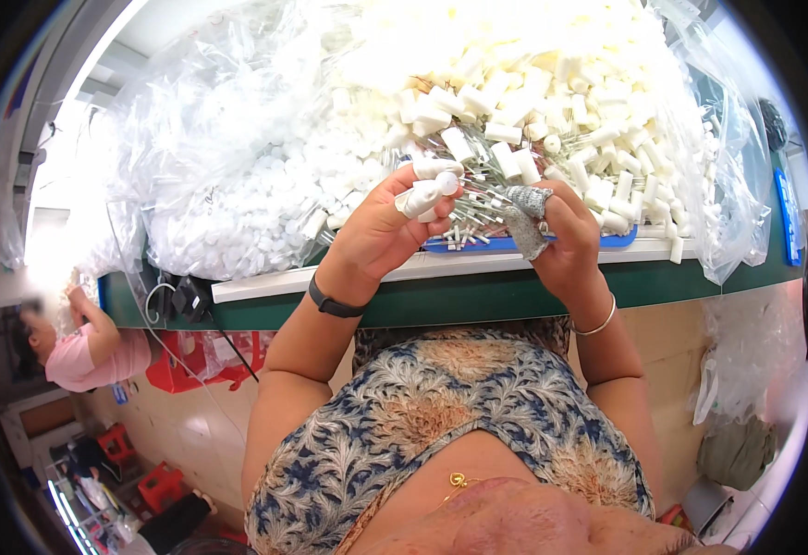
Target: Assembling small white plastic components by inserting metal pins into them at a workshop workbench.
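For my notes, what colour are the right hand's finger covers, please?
The finger covers are mottled grey, clearest in head view.

From here I see small pieces (210,236) heaped on the table's (672,289) left and cylinders (612,153) on its right. A tray (618,240) sits at the near edge, before the cylinders. Plastic sheeting (205,79) lies behind the small pieces; a plastic bag (737,222) rests beyond the cylinders, at the right.
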Demonstrator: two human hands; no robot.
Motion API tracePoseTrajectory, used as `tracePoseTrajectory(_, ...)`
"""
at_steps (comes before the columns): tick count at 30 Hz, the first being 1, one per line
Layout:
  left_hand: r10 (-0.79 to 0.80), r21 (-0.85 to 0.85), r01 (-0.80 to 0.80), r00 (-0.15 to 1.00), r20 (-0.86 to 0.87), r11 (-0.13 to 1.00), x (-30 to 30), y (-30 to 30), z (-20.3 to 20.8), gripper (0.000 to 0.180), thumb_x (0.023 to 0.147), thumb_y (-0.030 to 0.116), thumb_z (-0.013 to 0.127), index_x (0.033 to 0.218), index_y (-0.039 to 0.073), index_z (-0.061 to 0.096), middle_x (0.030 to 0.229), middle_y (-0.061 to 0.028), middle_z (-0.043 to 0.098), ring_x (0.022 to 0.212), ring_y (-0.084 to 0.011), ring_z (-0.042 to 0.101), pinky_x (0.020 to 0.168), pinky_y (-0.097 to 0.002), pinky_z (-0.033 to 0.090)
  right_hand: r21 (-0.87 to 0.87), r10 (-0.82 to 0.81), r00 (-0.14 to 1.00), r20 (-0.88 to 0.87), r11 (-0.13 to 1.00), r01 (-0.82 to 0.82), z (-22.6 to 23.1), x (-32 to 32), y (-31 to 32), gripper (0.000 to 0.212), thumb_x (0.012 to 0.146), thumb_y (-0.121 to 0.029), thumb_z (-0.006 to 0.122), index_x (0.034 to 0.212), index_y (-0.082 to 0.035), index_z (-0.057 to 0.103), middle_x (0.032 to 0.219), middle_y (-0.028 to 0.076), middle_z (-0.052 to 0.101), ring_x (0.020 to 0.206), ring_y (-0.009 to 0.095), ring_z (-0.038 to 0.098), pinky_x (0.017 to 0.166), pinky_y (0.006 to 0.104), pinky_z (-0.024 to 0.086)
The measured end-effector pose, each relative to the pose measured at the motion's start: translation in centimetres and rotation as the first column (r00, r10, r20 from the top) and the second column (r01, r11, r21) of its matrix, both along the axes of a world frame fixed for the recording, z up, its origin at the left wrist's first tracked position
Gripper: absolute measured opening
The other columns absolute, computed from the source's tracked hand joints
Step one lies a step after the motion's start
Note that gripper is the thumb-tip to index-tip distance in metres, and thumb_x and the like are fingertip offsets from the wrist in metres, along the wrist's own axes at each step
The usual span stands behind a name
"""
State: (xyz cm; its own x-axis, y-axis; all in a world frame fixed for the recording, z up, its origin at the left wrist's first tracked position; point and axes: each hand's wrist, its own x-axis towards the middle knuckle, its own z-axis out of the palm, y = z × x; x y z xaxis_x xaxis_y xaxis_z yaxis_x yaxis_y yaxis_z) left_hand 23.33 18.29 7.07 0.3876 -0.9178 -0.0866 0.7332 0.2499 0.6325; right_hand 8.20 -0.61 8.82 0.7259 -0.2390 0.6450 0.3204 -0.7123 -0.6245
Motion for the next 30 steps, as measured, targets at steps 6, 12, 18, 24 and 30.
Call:
tracePoseTrajectory(6, -0.02, -0.003, 0.02, 1.0, 0.002, 1.0, 0.0, -0.2, -0.2, 0.044, 0.092, 0.016, 0.073, 0.13, 0.004, 0.056, 0.114, -0.0106, 0.067, 0.09, -0.01, 0.063, 0.077, -0.0272, 0.05, -0.089, 0.043, 0.999, -0.019, 0.995, -0.044, -0.2, -0.2, -0.4, 0.024, 0.072, -0.003, 0.078, 0.078, 0.0, 0.055, 0.086, 0.015, 0.061, 0.073, 0.033, 0.058, 0.065, 0.0378, 0.048)
tracePoseTrajectory(12, 0.02, 0.095, -0.036, 0.985, 0.169, 0.995, -1.0, -0.7, 1.1, 0.04, 0.092, 0.01, 0.07, 0.129, 0.002, 0.059, 0.11, -0.006, 0.066, 0.088, -0.0112, 0.06, 0.077, -0.0269, 0.049, -0.149, 0.029, 0.995, -0.092, 0.988, -0.043, 1.2, -1.1, -0.7, 0.025, 0.071, -0.004, 0.078, 0.076, -0.001, 0.054, 0.079, 0.012, 0.058, 0.069, 0.03, 0.056, 0.061, 0.0375, 0.046)
tracePoseTrajectory(18, 0.02, 0.135, -0.098, 0.871, 0.492, 0.986, -1.5, -0.5, 1.3, 0.037, 0.09, 0.008, 0.072, 0.125, 0.004, 0.062, 0.109, -0.0035, 0.068, 0.098, -0.01, 0.062, 0.088, -0.0283, 0.05, 0.133, 0.091, 0.948, -0.306, 0.99, -0.051, 2.0, -1.7, -0.6, 0.028, 0.08, -0.006, 0.075, 0.074, 0.0, 0.049, 0.069, 0.011, 0.049, 0.059, 0.025, 0.047, 0.054, 0.0335, 0.04)
tracePoseTrajectory(24, -0.018, 0.203, -0.085, 0.889, 0.457, 0.975, -2.3, -1.2, 1.3, 0.031, 0.09, 0.01, 0.072, 0.119, 0.002, 0.065, 0.101, -0.0012, 0.067, 0.086, -0.0079, 0.059, 0.077, -0.0237, 0.048, 0.109, 0.146, 0.958, -0.248, 0.986, -0.122, 0.7, -0.9, -0.3, 0.017, 0.084, -0.003, 0.07, 0.081, 0.001, 0.054, 0.071, 0.012, 0.053, 0.06, 0.028, 0.051, 0.055, 0.0339, 0.041)
tracePoseTrajectory(30, -0.017, 0.222, -0.063, 0.939, 0.344, 0.973, -1.9, -1.0, -0.1, 0.024, 0.09, 0.011, 0.073, 0.112, 0.003, 0.068, 0.094, -0.0025, 0.071, 0.077, -0.0067, 0.061, 0.07, -0.0225, 0.051, -0.205, 0.201, 0.975, -0.09, 0.955, -0.216, 1.4, 0.3, -1.2, 0.022, 0.07, 0.005, 0.067, 0.091, 0.001, 0.062, 0.073, 0.013, 0.057, 0.064, 0.032, 0.058, 0.055, 0.0378, 0.043)
